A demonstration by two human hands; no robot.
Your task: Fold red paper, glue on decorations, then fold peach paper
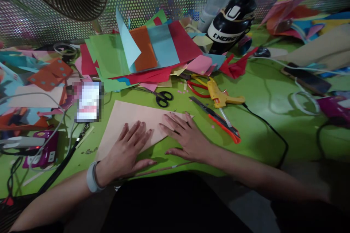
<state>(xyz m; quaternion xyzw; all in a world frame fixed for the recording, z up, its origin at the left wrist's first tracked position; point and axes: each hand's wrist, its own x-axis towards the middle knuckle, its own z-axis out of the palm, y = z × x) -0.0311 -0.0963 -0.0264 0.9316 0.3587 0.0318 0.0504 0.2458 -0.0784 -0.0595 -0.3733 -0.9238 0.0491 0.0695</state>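
A pale pink sheet of paper, roughly triangular in outline, lies near the front edge of the green table. My left hand rests on its lower middle part with the fingers spread, a light band around the wrist. My right hand lies flat with spread fingers, its fingertips on the sheet's right part and its thumb over the green tabletop. Neither hand grips anything. Black-handled scissors lie just behind the sheet. To the right are an orange cutter knife and a yellow glue gun.
Coloured paper sheets are heaped at the back. A black bottle stands behind them at the right. On the left are a lit phone and a purple power strip with cables; a dark phone lies right.
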